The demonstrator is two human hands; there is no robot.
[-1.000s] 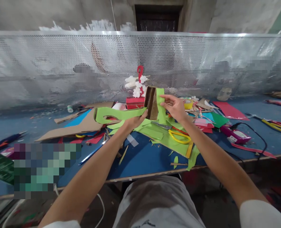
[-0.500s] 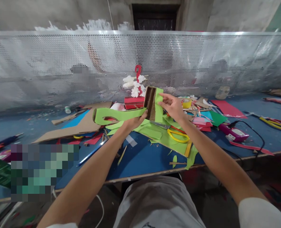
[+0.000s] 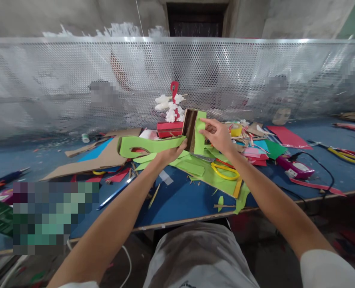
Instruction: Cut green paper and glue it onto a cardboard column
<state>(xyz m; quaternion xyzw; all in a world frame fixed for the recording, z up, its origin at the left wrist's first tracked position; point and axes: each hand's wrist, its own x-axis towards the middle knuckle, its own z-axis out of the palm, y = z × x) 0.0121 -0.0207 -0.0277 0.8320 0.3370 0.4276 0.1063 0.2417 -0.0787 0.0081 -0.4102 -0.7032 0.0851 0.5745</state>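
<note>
My left hand is closed round the base of a cardboard brush-shaped model, whose long handle is faced in lime green paper and has a cut-out near its end. The model's wide head stands upright at the right, with bare brown cardboard inside and a green strip along its right edge. My right hand pinches that green edge between thumb and fingers. Below lie loose green paper pieces and yellow-handled scissors. Behind stands a red brush-shaped model with white flower-like pieces.
Brown cardboard and a blue pen lie to the left. A purple box with a black cable, red paper and yellow-handled pliers are on the right. A perforated metal panel stands along the table's back.
Almost nothing differs. Both hands stay on the green model in the same hold, and the view has shifted very slightly.
</note>
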